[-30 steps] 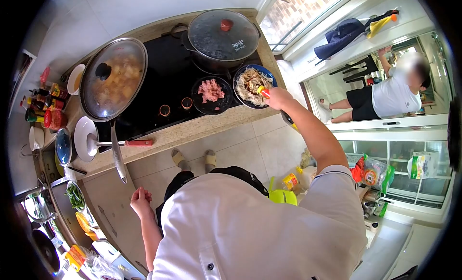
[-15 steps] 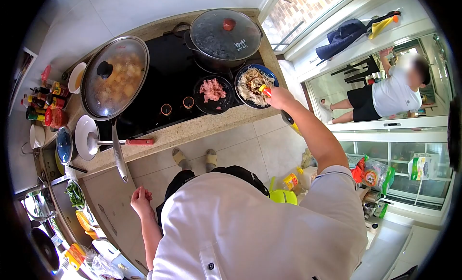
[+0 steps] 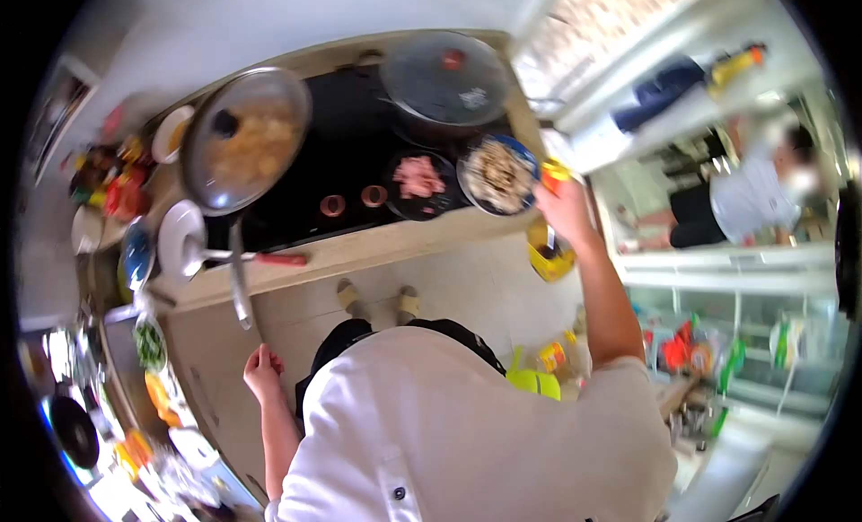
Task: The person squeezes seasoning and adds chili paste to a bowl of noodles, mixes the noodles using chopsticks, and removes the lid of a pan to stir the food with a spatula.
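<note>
Seemingly, the shredded food at the lidded pot's near right is sauced, while the meat before it looks raw. The right hand grips a red-and-yellow bottle; the left hand is curled closed.

white shirt, dark button, black bottoms

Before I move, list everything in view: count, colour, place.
lidded pan: one, silver, on stove's left
lidded pot: one, dark, back right
meat dish: one, black, front right
food bowl: one, blue, beside meat dish
bottle: one, red-yellow top, in right hand
utensil: one, red handle, front left
seasoning jars: several, mixed, far left
greens: one container, green, lower left
figure: one, pale top, far right
blurred clutter: uncounted, mixed, edges
slippers: two, beige, floor
left hand: one, bare, lower left
right hand: one, bare, right
</note>
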Available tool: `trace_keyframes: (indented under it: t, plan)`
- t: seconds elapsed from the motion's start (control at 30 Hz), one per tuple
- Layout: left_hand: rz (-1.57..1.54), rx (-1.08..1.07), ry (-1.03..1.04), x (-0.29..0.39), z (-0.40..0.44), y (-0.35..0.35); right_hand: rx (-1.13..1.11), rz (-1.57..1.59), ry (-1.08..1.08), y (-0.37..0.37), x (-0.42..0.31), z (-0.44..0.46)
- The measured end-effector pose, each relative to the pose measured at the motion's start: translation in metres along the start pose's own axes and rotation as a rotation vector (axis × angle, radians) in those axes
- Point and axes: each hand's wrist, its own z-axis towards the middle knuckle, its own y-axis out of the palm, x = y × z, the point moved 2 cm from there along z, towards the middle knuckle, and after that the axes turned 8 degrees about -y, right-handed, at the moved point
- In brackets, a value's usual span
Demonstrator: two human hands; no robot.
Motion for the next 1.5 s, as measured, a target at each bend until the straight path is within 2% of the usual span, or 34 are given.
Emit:
trace_keyframes:
  t: [0.03,0.07,0.1,0.13,0.2,0.37,0.4,0.47,0.53,0.67,0.7,0.8,0.87,1.0,1.07,1.27,1.43,1.5]
  plan:
    - [0.012,0.004,0.0,0.006,-0.006,-0.013,-0.022,0.144,0.075,-0.005,-0.028,-0.006]
    - [-0.054,0.081,-0.045,0.023,-0.024,-0.014,0.056,0.377,0.104,0.0,-0.04,-0.009]
    - [-0.133,0.095,-0.037,0.032,-0.028,-0.022,0.066,0.423,0.016,-0.002,-0.061,-0.012]
    - [-0.163,0.08,-0.005,0.046,-0.03,-0.034,0.027,0.275,-0.011,-0.007,-0.099,-0.017]
    - [-0.342,0.02,0.055,0.082,-0.03,-0.056,0.04,0.567,-0.301,0.006,-0.137,-0.021]
    - [-0.66,-0.341,0.237,0.193,-0.03,-0.083,-0.084,0.792,-0.744,0.054,-0.293,-0.027]
    - [-0.682,-0.325,0.25,0.205,-0.02,-0.089,-0.077,0.837,-0.82,0.069,-0.326,-0.027]
    - [-0.794,-0.587,0.26,0.225,0.004,-0.097,-0.058,0.934,-0.856,0.107,-0.384,-0.027]
    - [-0.809,-0.698,0.233,0.239,0.038,-0.108,-0.047,0.915,-0.941,0.157,-0.438,-0.02]
    - [-0.767,-0.75,0.146,0.265,0.091,-0.138,-0.043,0.822,-0.937,0.294,-0.52,0.0]
    - [-0.777,-0.766,0.121,0.269,0.101,-0.146,-0.046,0.79,-0.879,0.329,-0.535,0.005]
    - [-0.752,-0.772,0.035,0.27,0.137,-0.171,0.051,0.577,-0.783,0.448,-0.546,0.05]
    - [-0.745,-0.766,-0.02,0.268,0.152,-0.188,0.113,0.288,-0.712,0.502,-0.559,0.062]
    - [-0.714,-0.764,-0.088,0.268,0.174,-0.218,0.056,0.159,-0.519,0.596,-0.563,0.094]
    - [-0.729,-0.718,-0.128,0.266,0.185,-0.229,0.021,0.178,-0.521,0.628,-0.563,0.107]
    - [-0.767,-0.687,-0.181,0.261,0.209,-0.248,-0.002,0.165,-0.443,0.678,-0.56,0.128]
    - [-0.747,-0.677,-0.241,0.262,0.222,-0.242,0.056,0.118,-0.429,0.678,-0.574,0.131]
    - [-0.733,-0.704,-0.248,0.269,0.222,-0.23,0.013,0.085,-0.418,0.676,-0.576,0.131]
